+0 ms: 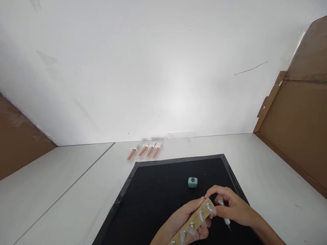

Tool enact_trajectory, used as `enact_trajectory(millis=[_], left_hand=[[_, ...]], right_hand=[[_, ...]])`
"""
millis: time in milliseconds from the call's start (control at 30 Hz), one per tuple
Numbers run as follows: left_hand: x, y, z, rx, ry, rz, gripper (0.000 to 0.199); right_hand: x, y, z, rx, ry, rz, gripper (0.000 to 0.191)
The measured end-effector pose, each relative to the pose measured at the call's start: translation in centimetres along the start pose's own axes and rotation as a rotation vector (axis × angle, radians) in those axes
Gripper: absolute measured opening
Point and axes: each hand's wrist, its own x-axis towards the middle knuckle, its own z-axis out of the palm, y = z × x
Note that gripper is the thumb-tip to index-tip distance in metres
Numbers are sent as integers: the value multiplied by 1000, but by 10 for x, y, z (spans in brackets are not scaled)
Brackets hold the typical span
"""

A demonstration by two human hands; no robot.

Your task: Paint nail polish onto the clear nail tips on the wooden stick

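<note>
My left hand [185,212] is closed around a pale wooden hook rack [187,226], gripping it from the far side and below. Several clear, rounded plastic hooks stand along the strip with shiny metal fittings at their bases; its lower end is cut off by the frame. My right hand [233,206] has its index finger and thumb at the rack's upper end. Tucked in that hand's curled fingers is a slim silver screwdriver-like tool [227,222], its thin tip pointing down. Just beyond the hands a small teal case [192,183] with a black knob lies on the black mat [158,197].
Several copper-coloured rods with white block ends [150,149] lie on the white table [84,190] behind the mat. Clear plastic film [178,137] rests by the white wall. Cardboard panels stand at the left [20,136] and right [296,126].
</note>
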Motion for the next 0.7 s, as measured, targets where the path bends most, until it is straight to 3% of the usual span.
enact_trajectory(millis=[100, 267, 367, 533, 700], left_hand=[[-2, 1, 0, -22, -14, -17, 31], [-8, 4, 3, -92, 134, 45, 35], [-14, 9, 2, -101, 158, 220, 29], [-27, 15, -5, 31, 110, 638, 14], [-29, 13, -10, 330, 148, 901, 23]], right_hand=[[-1, 0, 0, 11, 7, -37, 28], [-1, 1, -7, 56, 98, -87, 36], [-1, 2, -13, 83, 208, -102, 40], [-1, 5, -19, 133, 392, -112, 40], [0, 9, -18, 152, 445, -121, 40]])
